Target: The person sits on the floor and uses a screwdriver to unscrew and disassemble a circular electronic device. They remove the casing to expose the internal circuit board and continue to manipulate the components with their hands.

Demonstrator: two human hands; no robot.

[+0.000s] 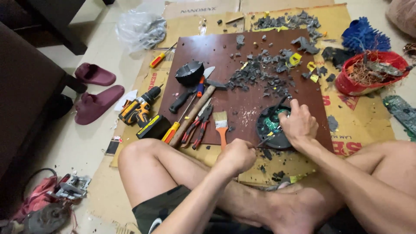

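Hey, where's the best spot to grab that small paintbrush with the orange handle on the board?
Probably by the orange handle of the paintbrush, coming from the near side: it lies flat on the brown board, bristles pointing away, handle end toward the left hand. Pliers crowd its left, so approach from the right.

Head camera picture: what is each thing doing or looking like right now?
Left hand: closed around a thin tool.
Right hand: gripping the round black part.
Round black part: opened, green inside showing.
Black plastic bits: broken, scattered on the board.
Drill: lying on its side.
Paintbrush: lying flat.
Red bowl: full of wires.
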